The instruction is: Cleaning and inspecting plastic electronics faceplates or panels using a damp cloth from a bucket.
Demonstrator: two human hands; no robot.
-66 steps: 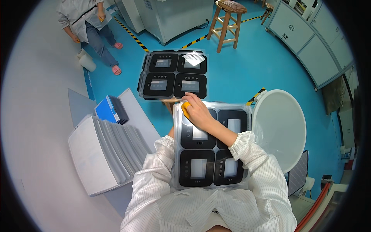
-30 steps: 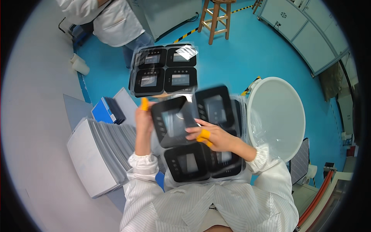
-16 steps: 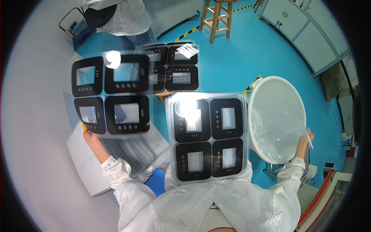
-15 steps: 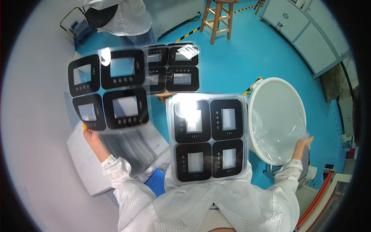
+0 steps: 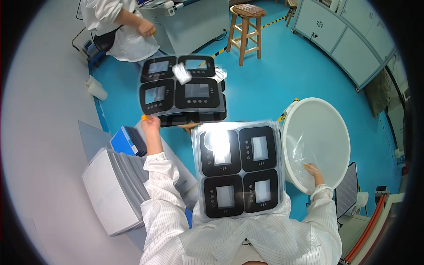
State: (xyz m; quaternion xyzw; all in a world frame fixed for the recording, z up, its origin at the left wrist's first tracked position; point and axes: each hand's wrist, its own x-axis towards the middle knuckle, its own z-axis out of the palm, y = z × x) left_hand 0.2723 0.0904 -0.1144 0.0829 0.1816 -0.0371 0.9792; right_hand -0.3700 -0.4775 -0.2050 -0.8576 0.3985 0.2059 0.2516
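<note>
My left hand (image 5: 151, 123) is closed on the near edge of a clear sheet printed with black rounded window panels (image 5: 157, 96). This sheet hovers over a far stack of similar sheets (image 5: 218, 116), hiding much of it; a wooden stool is partly visible beneath. On my lap lies a stack of clear sheets (image 5: 221, 174) with the same black panels, glare covering its upper left. Over the round white bin (image 5: 349, 150), my right hand (image 5: 313, 170) appears pinched on crinkled clear film (image 5: 298, 153). Orange covers show on fingertips of both hands.
A tall pile of white sheets (image 5: 112, 190) and a blue box (image 5: 125, 140) stand at left by the wall. Beyond are white rolls (image 5: 96, 89), a co-worker's hand (image 5: 145, 27) and a wooden stool (image 5: 247, 10). Red tubing (image 5: 369, 223) runs at lower right.
My left hand has carried its panel sheet rightward from beside the wall to over the far stack. My right hand has moved left from the bin's outer side to over the bin. The view has shifted.
</note>
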